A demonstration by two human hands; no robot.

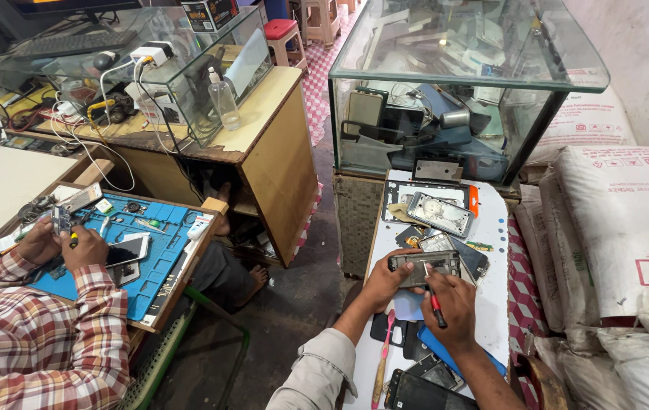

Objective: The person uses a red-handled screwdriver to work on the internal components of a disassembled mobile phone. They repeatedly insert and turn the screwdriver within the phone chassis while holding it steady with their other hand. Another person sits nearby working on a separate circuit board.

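Down at the narrow white desk (495, 228), the person's left hand (385, 285) is clasped around the near-left end of an opened phone (423, 267), its dark inner frame facing up and lying just off the desk surface in that grip. The right hand (453, 304) is closed on a red-handled screwdriver (434, 298), whose thin tip slants up and touches the phone's lower middle part. Just beyond the phone lie more dismantled handsets: a silver back shell (440, 214) tilted on a white-framed panel, and a darker phone body (470, 257) partly under the held one. Near the left forearm a pink-handled tool (382, 361) lies along the desk edge, beside black phone pieces and a blue flat case (457, 353) under the right wrist. A glass display case (453, 83) stands at the desk's far end, crowded with parts. To the left, well apart, a co-worker in a checked shirt (36, 334) sits at a blue work mat (153, 250) (both of that person's hands are bunched over a small part, too small to make out), with a white phone (128, 249) lying just beside them. White sacks (620, 228) are stacked on the right
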